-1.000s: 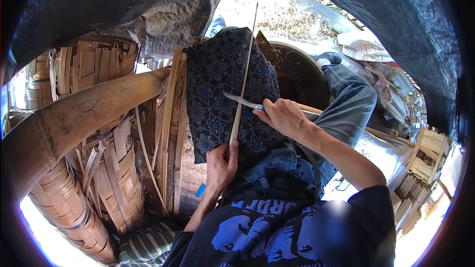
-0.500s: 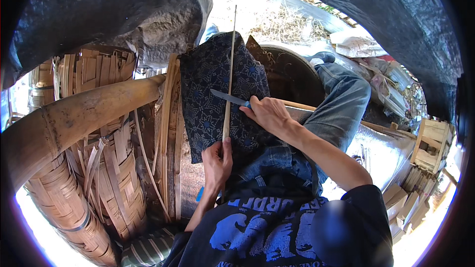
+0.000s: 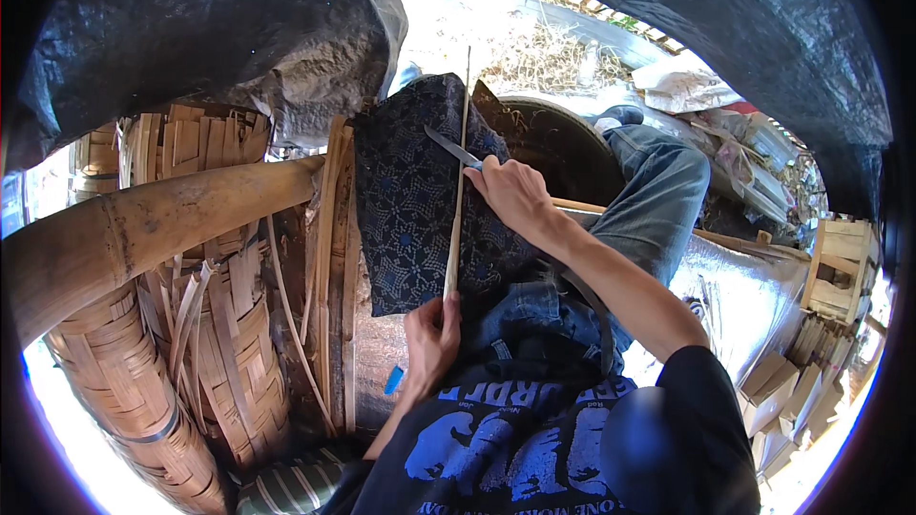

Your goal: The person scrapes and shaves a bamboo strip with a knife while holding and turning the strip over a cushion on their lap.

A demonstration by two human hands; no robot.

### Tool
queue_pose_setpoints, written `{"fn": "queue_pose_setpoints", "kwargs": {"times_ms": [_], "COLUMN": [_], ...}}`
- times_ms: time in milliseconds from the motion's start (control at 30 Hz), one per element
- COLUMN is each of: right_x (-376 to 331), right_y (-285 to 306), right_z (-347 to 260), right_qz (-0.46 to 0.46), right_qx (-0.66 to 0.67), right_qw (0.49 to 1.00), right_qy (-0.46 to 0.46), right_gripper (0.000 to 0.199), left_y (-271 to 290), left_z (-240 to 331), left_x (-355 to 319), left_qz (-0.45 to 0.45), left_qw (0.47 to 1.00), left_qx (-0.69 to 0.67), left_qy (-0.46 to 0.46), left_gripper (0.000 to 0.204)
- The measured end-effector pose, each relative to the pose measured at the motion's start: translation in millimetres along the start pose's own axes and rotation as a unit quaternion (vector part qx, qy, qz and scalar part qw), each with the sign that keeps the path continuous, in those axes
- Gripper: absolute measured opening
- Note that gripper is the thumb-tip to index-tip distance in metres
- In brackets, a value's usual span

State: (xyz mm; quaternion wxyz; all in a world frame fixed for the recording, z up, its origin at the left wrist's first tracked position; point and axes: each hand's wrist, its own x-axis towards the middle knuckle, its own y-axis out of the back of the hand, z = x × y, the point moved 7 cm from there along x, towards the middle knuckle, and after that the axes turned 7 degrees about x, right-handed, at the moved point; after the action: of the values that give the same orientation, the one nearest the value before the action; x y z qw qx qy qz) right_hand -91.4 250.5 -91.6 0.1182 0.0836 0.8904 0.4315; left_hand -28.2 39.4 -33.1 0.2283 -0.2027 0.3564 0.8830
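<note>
A long, thin bamboo strip (image 3: 455, 243) runs lengthwise over a dark blue patterned cloth (image 3: 401, 200) spread on my lap. My left hand (image 3: 432, 336) pinches the strip's near end between thumb and fingers. My right hand (image 3: 515, 196) is closed round the handle of a knife (image 3: 450, 146); only a bit of blue handle shows by the fingers. The blade points up and to the left and crosses the strip. Its exact contact with the strip is too fine to make out.
On the left a thick bamboo pole (image 3: 181, 208) slants past woven bamboo baskets (image 3: 124, 362). Upright bamboo slats (image 3: 334, 277) stand beside the cloth. A dark round basin (image 3: 553, 148) lies beyond my right hand. Dark plastic sheeting (image 3: 210, 19) hangs overhead, and a wooden crate (image 3: 840, 267) stands far right.
The knife has moved farther up the strip, away from my left hand, and its blade tilts more steeply. My left hand and the strip have shifted slightly right and nearer to me.
</note>
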Motion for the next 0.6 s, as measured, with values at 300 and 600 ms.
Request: {"fn": "queue_pose_setpoints", "kwargs": {"times_ms": [300, 600], "right_x": [-46.5, -62.7], "right_y": [29.3, 18.9], "right_z": [6.5, -10.0], "right_qz": [-0.059, -0.147], "right_qx": [0.235, 0.109], "right_qw": [0.97, 0.976], "right_qy": [0.017, 0.115], "right_gripper": [0.037, 0.038], "left_y": [-6.1, -4.5], "left_z": [-29.4, -30.8], "left_x": [10.1, 5.5], "left_qz": [-0.048, -0.036], "left_qw": [0.989, 0.994], "left_qx": [-0.104, -0.07], "left_qy": [0.092, 0.08], "left_gripper": [0.047, 0.045]}}
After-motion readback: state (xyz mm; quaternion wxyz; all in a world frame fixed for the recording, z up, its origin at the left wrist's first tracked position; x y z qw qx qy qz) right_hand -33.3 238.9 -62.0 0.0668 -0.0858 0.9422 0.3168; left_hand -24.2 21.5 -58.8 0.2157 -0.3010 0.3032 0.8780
